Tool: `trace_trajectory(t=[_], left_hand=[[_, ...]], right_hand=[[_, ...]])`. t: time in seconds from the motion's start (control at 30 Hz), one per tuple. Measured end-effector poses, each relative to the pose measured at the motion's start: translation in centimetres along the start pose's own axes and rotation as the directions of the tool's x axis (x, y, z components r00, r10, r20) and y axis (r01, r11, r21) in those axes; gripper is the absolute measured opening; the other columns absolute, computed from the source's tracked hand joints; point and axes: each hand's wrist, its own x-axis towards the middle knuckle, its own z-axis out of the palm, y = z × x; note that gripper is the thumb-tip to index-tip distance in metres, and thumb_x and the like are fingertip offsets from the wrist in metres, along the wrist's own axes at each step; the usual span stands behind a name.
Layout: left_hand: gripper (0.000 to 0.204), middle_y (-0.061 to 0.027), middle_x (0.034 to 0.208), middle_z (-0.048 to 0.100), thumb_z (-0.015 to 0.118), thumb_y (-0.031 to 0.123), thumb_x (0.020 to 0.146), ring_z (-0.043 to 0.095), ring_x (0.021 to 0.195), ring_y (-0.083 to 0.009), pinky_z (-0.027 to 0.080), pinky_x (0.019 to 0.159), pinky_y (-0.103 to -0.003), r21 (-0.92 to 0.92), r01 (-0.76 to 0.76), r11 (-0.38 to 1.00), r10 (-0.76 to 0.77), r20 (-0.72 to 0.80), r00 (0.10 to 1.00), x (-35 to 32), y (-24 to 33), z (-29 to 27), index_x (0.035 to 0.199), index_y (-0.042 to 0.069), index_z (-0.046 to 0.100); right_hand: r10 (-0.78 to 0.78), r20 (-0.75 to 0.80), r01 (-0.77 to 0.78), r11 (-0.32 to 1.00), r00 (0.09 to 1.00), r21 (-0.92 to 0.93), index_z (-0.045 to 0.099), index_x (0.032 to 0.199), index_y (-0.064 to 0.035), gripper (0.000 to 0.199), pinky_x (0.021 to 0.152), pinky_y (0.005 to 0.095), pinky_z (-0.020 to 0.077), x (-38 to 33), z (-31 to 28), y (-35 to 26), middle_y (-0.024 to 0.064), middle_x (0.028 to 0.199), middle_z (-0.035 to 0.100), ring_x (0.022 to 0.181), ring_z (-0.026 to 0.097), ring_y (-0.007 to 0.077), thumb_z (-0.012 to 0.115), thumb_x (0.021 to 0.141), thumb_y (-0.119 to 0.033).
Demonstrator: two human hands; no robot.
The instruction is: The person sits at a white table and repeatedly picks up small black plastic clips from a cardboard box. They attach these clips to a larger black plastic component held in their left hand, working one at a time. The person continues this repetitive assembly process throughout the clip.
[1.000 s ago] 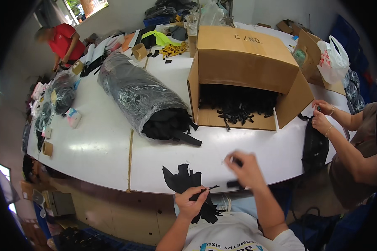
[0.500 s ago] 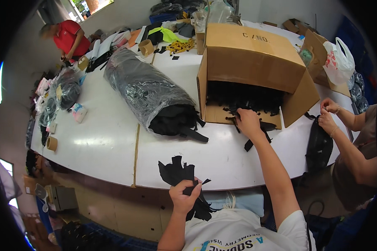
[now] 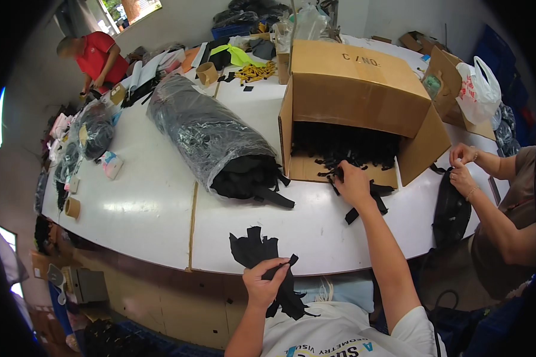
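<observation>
My left hand (image 3: 263, 284) is closed around a bunch of black fabric strips (image 3: 253, 247) near the table's front edge. Its thumb and forefinger pinch one strip end, while other strips hang below the hand. Ahead and to the right, a cardboard box (image 3: 357, 95) lies on its side with its opening toward me, and dark pieces (image 3: 345, 143) are heaped inside. My right hand (image 3: 352, 181) is at its lower flap, fingers closed on small black pieces there; exactly what they grip is partly hidden. Loose black strips (image 3: 378, 202) lie beside that wrist.
Left of the box lies a clear plastic bag (image 3: 202, 131) stuffed with black strips. A co-worker's hands (image 3: 463, 166) work at the right over a black item (image 3: 452, 208). Another person in red (image 3: 104, 56) stands far left. Tape rolls (image 3: 207, 72) and yellow-black pieces (image 3: 256, 71) lie farther back.
The view has tilted slightly, shifting the box and table a little lower. My right hand stays at the box flap, its fingers bent more. My left hand still holds the strips.
</observation>
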Motion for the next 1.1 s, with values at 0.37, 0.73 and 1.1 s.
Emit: trace_trajectory(t=[0.37, 0.73, 1.1], left_hand=[[0.011, -0.0085, 0.078, 0.068, 0.068, -0.006, 0.073, 0.064, 0.071, -0.0116, 0.049, 0.067, -0.022, -0.013, 0.027, 1.0, -0.026, 0.065, 0.998, -0.1, -0.3, -0.3, 0.083, -0.003, 0.068], [0.013, -0.0084, 0.081, 0.069, 0.067, -0.006, 0.073, 0.064, 0.072, -0.0115, 0.049, 0.069, -0.022, 0.073, 0.012, 0.997, -0.016, 0.053, 0.998, 0.3, -0.2, 0.5, 0.085, -0.002, 0.069], [0.014, -0.0087, 0.082, 0.07, 0.066, -0.003, 0.077, 0.066, 0.072, -0.0108, 0.049, 0.065, -0.02, 0.014, -0.028, 1.0, 0.025, 0.181, 0.983, 1.8, 1.1, 4.1, 0.09, 0.0, 0.069]], right_hand=[[0.01, -0.044, -0.01, 1.0, 0.999, 0.012, 0.056, 0.093, -0.0001, 0.021, 0.07, 0.0449, 0.0468, 0.4, -0.2, 0.1, 0.0189, 0.081, 0.063, 0.079, 0.061, 0.0356, 0.063, 0.078, -0.013], [0.239, -0.228, -0.145, 0.92, 0.944, 0.364, 0.055, 0.077, 0.0037, 0.011, 0.056, 0.0324, 0.0457, -0.4, -4.6, -0.4, 0.0153, 0.063, 0.06, 0.058, 0.061, 0.0251, 0.062, 0.075, -0.004], [0.279, -0.212, -0.013, 0.633, 0.937, 0.774, 0.059, 0.08, -0.0006, 0.009, 0.051, 0.0186, 0.0392, -9.0, -9.1, -4.5, 0.001, 0.06, 0.054, 0.053, 0.051, 0.0053, 0.065, 0.076, 0.003]])
